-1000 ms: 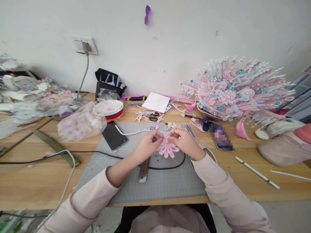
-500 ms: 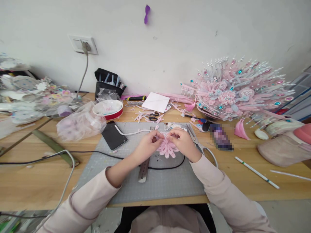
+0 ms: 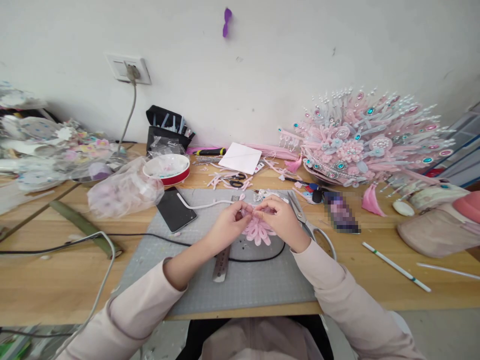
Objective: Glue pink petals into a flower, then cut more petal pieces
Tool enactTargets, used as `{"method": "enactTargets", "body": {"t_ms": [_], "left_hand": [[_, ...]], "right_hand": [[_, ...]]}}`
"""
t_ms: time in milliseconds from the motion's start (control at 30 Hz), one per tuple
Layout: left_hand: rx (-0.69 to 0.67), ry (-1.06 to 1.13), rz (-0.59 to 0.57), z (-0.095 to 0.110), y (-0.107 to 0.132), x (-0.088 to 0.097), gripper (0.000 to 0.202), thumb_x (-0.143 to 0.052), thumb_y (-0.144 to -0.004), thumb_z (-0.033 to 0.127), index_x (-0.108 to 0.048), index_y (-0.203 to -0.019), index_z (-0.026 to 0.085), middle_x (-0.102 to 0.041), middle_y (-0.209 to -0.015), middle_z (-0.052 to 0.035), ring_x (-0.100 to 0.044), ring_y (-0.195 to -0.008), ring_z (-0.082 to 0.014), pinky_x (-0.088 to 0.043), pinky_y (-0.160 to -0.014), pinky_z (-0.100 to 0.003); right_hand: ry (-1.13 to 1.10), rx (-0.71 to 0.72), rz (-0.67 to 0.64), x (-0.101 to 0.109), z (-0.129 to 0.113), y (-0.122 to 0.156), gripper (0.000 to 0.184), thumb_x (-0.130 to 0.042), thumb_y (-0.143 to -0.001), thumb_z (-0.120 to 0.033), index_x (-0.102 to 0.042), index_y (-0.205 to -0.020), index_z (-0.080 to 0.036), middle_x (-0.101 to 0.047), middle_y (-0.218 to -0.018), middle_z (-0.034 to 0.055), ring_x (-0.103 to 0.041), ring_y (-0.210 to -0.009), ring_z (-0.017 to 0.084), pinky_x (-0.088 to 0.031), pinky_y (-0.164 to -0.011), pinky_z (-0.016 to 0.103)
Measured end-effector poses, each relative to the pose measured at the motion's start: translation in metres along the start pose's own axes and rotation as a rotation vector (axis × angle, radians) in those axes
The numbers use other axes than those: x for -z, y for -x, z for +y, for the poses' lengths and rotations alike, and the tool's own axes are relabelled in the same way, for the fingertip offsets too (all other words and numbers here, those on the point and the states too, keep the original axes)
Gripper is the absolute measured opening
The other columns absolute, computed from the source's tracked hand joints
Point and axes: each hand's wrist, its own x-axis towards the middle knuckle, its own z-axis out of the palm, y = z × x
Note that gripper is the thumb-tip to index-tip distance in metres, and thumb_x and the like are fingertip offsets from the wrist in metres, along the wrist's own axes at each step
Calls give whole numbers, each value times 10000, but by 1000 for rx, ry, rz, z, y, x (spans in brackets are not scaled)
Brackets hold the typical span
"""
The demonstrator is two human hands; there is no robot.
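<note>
A pink looped-petal flower is held between both hands over the grey cutting mat. My left hand pinches its upper left edge with thumb and forefinger. On the other side my right hand closes its fingertips on the flower's upper right. The fingers hide the top of the flower. A steel ruler lies below my left hand, and large scissors rest just right of my right hand.
Left of the hands lie a black phone and a red-rimmed white tub. A beaded pink headdress stands at the back right. Small black scissors lie among pink strips. A black cable crosses the mat.
My right hand has shifted slightly left, its fingertips closer to my left hand's. The flower has turned or tilted a little; everything else stays put.
</note>
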Motion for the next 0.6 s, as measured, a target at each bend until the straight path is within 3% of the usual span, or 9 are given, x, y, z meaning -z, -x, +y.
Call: {"method": "enactTargets", "body": {"t_ms": [433,600], "left_hand": [[38,41,1,2,0,0,233,-543,-723,352,-528,-852,159,-486,-630,36,-414,-520,-85,-320,-475,-198],[62,57,29,5,0,0,204,-556,-708,336,-527,-812,162,-490,-623,45,-409,-511,-77,-322,-474,-193]], "right_hand": [[-50,41,57,-5,4,0,98,-612,-749,-248,-680,-731,-180,-549,-716,19,-498,-665,133,-391,-584,256],[-79,67,20,-1,-1,2,212,-498,-820,-276,-652,-716,-173,-581,-767,37,-532,-743,148,-410,-664,275]]}}
